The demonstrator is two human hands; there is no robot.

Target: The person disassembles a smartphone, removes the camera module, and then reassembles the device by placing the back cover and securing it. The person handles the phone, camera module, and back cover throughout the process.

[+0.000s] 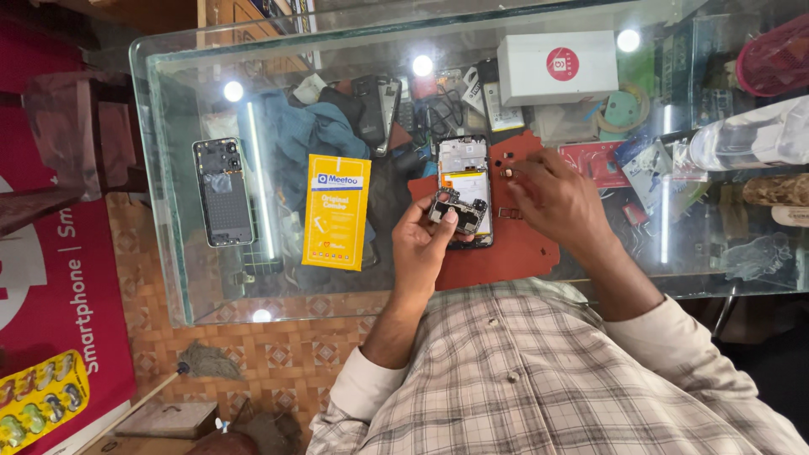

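Observation:
My left hand [425, 244] holds a small dark circuit board [458, 211] between thumb and fingers, just above the lower end of an opened phone [463, 173] lying on a red mat [514, 244]. My right hand [552, 198] hovers over the mat to the right of the phone, with its fingertips pinching a tiny part [507, 173]. The phone shows a pale inner frame and a yellow-labelled battery.
A glass counter [168, 185] carries a phone back shell [222, 192] at the left, a yellow packet [337, 211], a white box [556, 66], a plastic bottle [746, 139] and a pink basket [775, 55]. Cloth, cables and parts clutter the shelf beneath.

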